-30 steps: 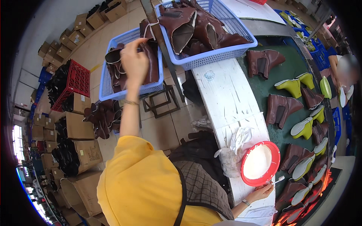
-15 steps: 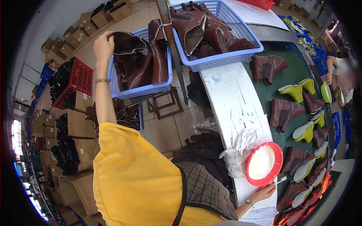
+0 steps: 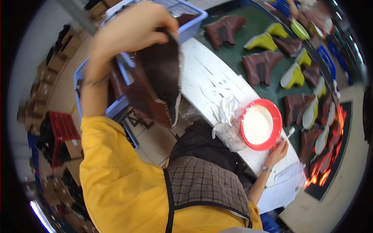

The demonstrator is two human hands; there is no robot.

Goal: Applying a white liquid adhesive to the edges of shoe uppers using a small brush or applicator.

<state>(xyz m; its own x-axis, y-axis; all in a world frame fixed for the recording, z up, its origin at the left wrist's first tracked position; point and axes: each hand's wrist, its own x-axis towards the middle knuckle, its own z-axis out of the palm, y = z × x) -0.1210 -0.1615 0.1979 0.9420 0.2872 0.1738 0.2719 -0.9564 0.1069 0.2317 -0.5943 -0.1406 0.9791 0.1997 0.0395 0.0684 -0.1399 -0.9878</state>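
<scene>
My left hand (image 3: 134, 29), blurred by motion, grips a dark brown leather boot upper (image 3: 159, 72) at its top edge. The upper hangs open between a blue basket and the white bench, its pale raw edge facing right. My right hand (image 3: 278, 152) rests at the near side of a red bowl (image 3: 278, 118) of white paste, fingers closed round a thin white-tipped brush (image 3: 289, 134). A crumpled white cloth (image 3: 227, 108) and a stained, whitish wrapped lump (image 3: 229, 136) lie left of the bowl.
Brown boot uppers (image 3: 259, 66) and lime-green soles (image 3: 268, 38) lie on a green conveyor (image 3: 221, 58) beyond the white bench (image 3: 202, 73). Glowing orange heat (image 3: 324, 171) shows at its near end. Blue baskets (image 3: 79, 77) stand left, near a red crate (image 3: 62, 128). Another person (image 3: 307, 19) works across.
My left hand has lifted the boot upper out of the left basket and swung it right, toward the bench. The view has turned; my right hand stays by the bowl with the brush.
</scene>
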